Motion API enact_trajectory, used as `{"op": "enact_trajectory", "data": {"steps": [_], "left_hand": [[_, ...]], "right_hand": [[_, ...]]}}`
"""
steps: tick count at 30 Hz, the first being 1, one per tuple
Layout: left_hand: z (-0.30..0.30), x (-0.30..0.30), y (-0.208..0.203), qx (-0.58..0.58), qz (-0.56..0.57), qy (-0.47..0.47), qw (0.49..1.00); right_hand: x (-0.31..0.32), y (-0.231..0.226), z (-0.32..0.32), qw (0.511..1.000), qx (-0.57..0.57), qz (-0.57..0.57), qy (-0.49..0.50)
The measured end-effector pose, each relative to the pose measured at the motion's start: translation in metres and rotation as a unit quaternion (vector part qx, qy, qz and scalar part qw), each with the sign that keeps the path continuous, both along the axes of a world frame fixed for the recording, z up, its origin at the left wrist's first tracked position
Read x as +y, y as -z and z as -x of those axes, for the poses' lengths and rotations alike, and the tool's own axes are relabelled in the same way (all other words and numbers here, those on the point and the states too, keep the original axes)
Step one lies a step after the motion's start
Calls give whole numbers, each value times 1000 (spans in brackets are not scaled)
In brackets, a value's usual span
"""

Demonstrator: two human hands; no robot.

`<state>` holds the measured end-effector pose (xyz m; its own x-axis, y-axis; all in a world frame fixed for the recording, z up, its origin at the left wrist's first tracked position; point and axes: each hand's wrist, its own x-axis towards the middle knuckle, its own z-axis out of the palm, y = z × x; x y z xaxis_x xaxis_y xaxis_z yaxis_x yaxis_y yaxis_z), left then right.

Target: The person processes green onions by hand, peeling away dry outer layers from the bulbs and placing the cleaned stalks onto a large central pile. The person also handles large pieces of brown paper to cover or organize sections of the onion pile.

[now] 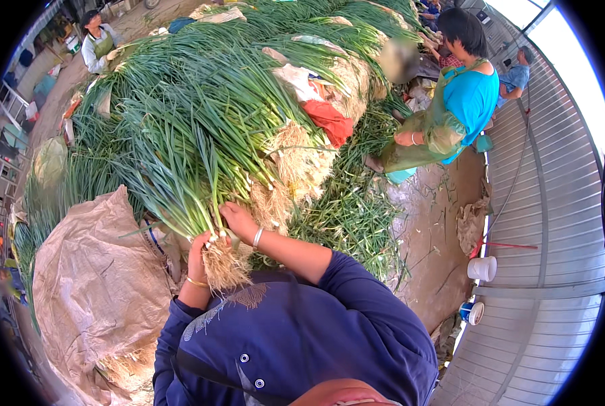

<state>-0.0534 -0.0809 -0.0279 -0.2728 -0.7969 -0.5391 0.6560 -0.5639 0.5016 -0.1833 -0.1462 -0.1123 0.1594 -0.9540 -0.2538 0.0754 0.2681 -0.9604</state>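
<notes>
My left hand (197, 260) is closed around the lower stalks of a bunch of green onions (192, 215), just above their tangle of pale roots (225, 265). The roots hang in front of my chest and the long green leaves fan out away from me. On the bunch's right side my right hand (240, 222) is closed at the white stem ends, its fingertips partly hidden behind the stalks. Directly beyond both hands lies a big heap of green onions (201, 101), with a thick row of roots (292, 159) along its right side.
A tan woven sack (99, 271) covers a pile on the left. Loose leaf trimmings (343, 227) lie on the floor to the right. A red cloth (329, 122) rests on the heap. A co-worker in blue (471, 101) is at the right; a white bucket (482, 268) stands by the corrugated wall.
</notes>
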Motion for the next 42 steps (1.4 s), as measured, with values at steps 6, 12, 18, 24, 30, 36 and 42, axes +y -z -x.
{"op": "enact_trajectory", "data": {"steps": [6,12,18,24,30,36,42], "left_hand": [[-1,3,-11,51,8,29,998],[-2,0,-6,119,-40,-22,992],[-9,0,-6,76,25,20,997],[0,-5,-13,-2,33,38,999],[-13,-6,23,-18,36,94,995],[-11,-1,38,5,45,87,995],[-29,-1,11,114,61,28,991]], "right_hand": [[22,-47,10,954,-267,-125,-46],[35,-39,14,960,33,277,-35],[38,-71,47,972,154,170,-43],[27,-104,46,985,30,-39,-167],[12,-59,49,908,163,137,-359],[23,-92,75,842,208,86,-490],[35,-46,157,910,200,-199,-304]]}}
